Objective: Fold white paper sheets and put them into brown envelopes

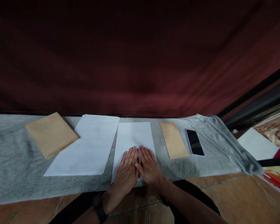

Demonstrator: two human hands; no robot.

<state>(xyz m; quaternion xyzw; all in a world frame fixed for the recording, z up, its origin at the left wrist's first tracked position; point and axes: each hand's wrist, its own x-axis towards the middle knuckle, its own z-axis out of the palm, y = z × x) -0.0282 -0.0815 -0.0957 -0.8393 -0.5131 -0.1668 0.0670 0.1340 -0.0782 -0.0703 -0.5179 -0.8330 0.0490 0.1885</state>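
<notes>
A white sheet of paper [133,132] lies in front of me on a grey cloth. My left hand [126,169] rests flat on its lower half, fingers stretched out and pointing away from me. Beside it my right hand [149,166] also lies flat on the sheet, its thumb touching the left hand. Left of them is a stack of white paper [93,146]. To the right lies a single brown envelope [174,140]. What the palms cover is hidden.
A pile of brown envelopes [51,133] overlaps the paper stack's left edge. A phone [194,142] in a purple case lies right of the single envelope. The grey cloth [11,161] covers the narrow table. Behind hangs a dark red curtain [140,62]; a black bar [254,88] slants at right.
</notes>
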